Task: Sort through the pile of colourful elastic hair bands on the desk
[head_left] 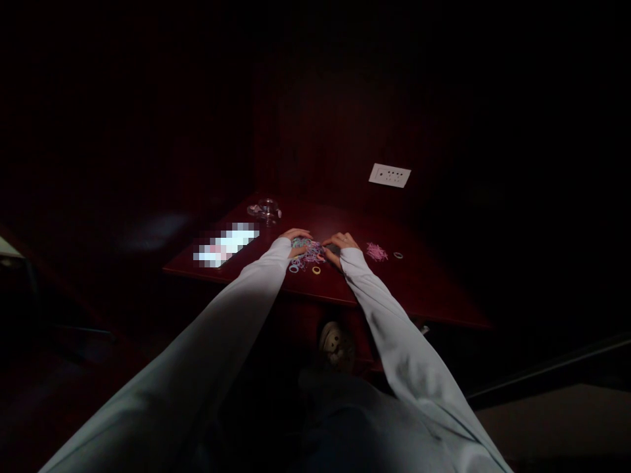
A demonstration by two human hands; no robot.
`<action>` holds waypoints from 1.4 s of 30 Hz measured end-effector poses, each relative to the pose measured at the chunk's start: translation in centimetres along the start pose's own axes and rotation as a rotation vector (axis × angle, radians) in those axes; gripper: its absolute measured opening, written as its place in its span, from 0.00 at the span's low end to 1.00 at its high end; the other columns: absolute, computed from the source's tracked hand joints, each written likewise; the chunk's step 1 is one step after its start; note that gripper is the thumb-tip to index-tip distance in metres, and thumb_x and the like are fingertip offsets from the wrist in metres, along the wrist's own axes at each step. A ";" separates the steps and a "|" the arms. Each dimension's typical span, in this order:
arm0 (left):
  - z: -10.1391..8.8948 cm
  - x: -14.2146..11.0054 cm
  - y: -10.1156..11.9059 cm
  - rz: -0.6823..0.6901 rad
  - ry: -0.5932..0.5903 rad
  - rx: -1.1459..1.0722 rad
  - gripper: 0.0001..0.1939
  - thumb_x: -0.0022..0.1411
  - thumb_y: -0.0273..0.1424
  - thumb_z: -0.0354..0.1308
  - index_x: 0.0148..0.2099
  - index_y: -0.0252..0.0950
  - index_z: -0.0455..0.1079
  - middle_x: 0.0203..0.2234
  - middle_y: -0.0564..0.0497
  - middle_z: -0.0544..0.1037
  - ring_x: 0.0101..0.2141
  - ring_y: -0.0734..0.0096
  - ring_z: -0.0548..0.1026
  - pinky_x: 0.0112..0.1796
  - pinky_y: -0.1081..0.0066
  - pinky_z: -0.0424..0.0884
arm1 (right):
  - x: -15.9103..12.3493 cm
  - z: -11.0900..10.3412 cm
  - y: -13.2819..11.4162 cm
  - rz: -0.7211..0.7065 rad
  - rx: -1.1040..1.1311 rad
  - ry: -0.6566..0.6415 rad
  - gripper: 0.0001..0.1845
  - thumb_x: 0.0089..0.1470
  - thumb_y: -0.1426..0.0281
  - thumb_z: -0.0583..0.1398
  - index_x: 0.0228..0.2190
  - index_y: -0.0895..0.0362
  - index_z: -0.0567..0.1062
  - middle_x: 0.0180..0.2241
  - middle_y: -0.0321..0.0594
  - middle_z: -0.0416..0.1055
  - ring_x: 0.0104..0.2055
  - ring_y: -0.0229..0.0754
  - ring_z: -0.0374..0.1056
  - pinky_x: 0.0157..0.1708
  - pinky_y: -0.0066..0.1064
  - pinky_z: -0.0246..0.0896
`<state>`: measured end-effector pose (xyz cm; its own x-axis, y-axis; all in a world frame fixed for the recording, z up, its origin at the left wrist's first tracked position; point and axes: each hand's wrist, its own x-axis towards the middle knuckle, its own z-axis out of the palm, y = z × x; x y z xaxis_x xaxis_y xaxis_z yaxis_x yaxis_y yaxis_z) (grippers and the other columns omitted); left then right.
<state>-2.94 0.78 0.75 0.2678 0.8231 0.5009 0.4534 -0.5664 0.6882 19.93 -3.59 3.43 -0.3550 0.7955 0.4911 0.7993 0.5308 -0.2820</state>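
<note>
Both my arms, in pale long sleeves, reach out to a dark red table (434, 289). My left hand (296, 235) rests at the far left edge of a heap of small coloured rubber bands (306, 253), fingers curled over it. My right hand (339, 244) lies at the heap's right side, fingers bent toward the bands. Whether either hand grips any band is too small and dim to tell. A separate small bunch of pink bands (376, 251) and a single dark ring (397, 255) lie to the right of my right hand.
A clear glass dish (266, 210) stands at the table's far left corner. A blurred bright rectangle (225, 244) lies on the table's left side. A white socket plate (389, 175) is on the dark wall behind. The room is very dark.
</note>
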 end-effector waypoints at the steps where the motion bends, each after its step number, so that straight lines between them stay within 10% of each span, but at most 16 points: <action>1: 0.0 0.0 -0.1 0.001 0.002 -0.010 0.13 0.53 0.25 0.67 0.43 0.42 0.82 0.52 0.48 0.83 0.55 0.58 0.79 0.62 0.59 0.71 | 0.0 0.1 -0.1 -0.004 0.011 -0.001 0.08 0.63 0.64 0.63 0.41 0.48 0.83 0.43 0.39 0.77 0.49 0.48 0.66 0.51 0.39 0.62; 42: 0.1 0.2 -0.1 0.024 0.004 0.017 0.10 0.58 0.25 0.62 0.39 0.41 0.83 0.50 0.48 0.83 0.55 0.58 0.78 0.63 0.57 0.69 | 1.9 3.3 -1.2 0.157 0.187 0.054 0.13 0.61 0.55 0.66 0.33 0.50 0.85 0.37 0.43 0.77 0.48 0.51 0.63 0.54 0.45 0.60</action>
<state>-2.83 0.96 0.74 0.2754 0.8089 0.5194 0.4613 -0.5852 0.6669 16.69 -1.78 1.93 -0.2031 0.8581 0.4716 0.7368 0.4511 -0.5037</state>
